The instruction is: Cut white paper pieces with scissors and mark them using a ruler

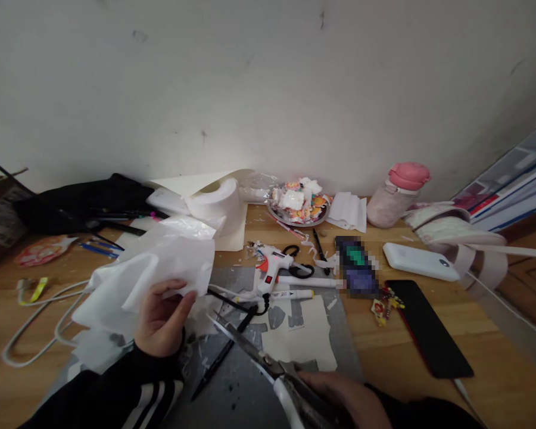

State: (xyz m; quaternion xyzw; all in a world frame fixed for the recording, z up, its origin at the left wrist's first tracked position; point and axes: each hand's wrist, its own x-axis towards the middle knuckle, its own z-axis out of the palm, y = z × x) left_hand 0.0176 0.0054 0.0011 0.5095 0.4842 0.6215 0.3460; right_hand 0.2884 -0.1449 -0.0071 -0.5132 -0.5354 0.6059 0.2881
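My left hand [167, 319] pinches the edge of a white sheet of paper [192, 256] between thumb and fingers. Crumpled white plastic film [120, 286] lies beside and under it. In my right hand [346, 396] is a pair of scissors [272, 360], its blades pointing up and left toward the sheet, apart from it. Their handle is partly cut off by the lower edge. Between the hands and the wall lies a white glue gun [271, 268] with an orange trigger. A cut cream sheet of card [301, 342] rests on the grey cutting mat [236, 387].
Behind stand a paper roll [217, 202], a plate of wrappers [272, 213] and a pink bottle [395, 196]. Black-handled scissors [301, 271], a marker [292, 294] and a black pen [218, 360] lie mid-table. Two phones [429, 328] and a power bank [420, 261] are right; a white cable [15, 342] loops left.
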